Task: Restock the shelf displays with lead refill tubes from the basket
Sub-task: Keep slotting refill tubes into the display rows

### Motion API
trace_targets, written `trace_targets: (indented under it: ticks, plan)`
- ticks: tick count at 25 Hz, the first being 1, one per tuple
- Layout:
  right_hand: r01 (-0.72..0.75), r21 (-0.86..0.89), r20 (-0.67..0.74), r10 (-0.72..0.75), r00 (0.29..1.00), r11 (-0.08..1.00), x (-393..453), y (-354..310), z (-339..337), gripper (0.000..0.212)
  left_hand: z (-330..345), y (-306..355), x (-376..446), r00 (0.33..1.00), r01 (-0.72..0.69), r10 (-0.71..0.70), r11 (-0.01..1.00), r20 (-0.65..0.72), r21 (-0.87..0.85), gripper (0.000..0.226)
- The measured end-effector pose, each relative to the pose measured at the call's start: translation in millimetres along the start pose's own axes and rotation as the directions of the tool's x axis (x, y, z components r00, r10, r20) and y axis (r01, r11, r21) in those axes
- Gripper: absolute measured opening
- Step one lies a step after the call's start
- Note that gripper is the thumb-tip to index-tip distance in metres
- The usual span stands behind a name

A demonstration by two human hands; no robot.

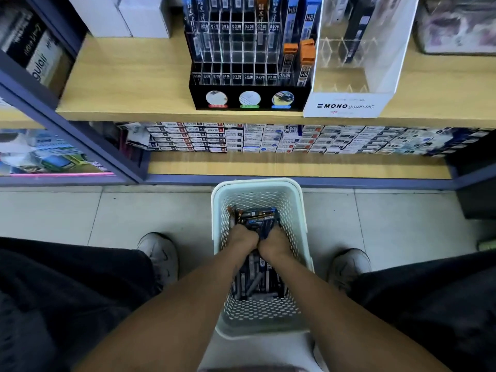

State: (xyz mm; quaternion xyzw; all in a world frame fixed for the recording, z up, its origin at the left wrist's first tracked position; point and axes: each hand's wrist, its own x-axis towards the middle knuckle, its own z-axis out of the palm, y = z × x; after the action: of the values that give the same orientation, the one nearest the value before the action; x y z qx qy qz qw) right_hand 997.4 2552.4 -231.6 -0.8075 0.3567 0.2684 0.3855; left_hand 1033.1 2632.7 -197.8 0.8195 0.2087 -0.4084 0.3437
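Person crouches at the shelving, both arms reaching down into the basket [300, 210] — a pale perforated plastic bin standing on the tiled floor [107, 213], between 2 grey shoes, one at its 9 o'clock [161, 253], one at its 3 o'clock [349, 267].

Left hand [243, 237] and right hand [276, 241] are pressed side by side, knuckles up, deep in the basket. Both curl round a bundle of tubes [261, 220], dark blue with some orange trim, which sticks out toward 12 o'clock from the fingers. Fingertips are hidden under the bundle, so how many tubes each hand holds cannot be told. More tubes lie loose on the basket bottom at 6 o'clock of the hands [255, 283], grey and dark, jumbled at various angles.

Upper shelf [120, 84], wood-coloured, at 12 o'clock of the basket: a black tiered rack [245, 98] with clear dividers and slot labels such as 0.3 2B, 0.7 2B. Most front slots look bare; the back row and the slots at 3 o'clock hold upright tubes, 2 with orange caps [307, 53]. Just beside the rack, at its 3 o'clock, stands a clear stand with a white base marked MONO graph MG [346, 106].

Lower shelf: stacked small boxes [268, 140] run in a row across the back — labels too small to read.
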Motion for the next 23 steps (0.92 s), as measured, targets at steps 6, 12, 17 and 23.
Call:
trace_targets:
  ticks: [6, 12, 17, 23]
  plan:
    - [-0.044, 0.153, -0.019, 0.048, 0.999, 0.987, 10, 3, 10, 0.061, 5, -6, 10, 0.998, 0.058, -0.061, 0.982, -0.009, -0.179, 0.030]
    - [-0.134, 0.113, -0.082, 0.144, 0.986, 0.985, 14, -15, 0, 0.037, 5, 3, 20, 0.987, 0.152, -0.153, 0.851, 0.041, -0.503, 0.017]
    - [-0.169, 0.102, -0.090, 0.178, 0.980, 0.980, 20, -13, 1, 0.036, 12, 5, 41, 0.988, 0.151, -0.138, 0.829, 0.064, -0.538, 0.028]
    - [-0.115, 0.137, -0.036, 0.121, 0.992, 0.984, 12, -10, 4, 0.020, 17, 1, 42, 0.985, 0.172, -0.127, 0.795, 0.118, -0.582, 0.048]
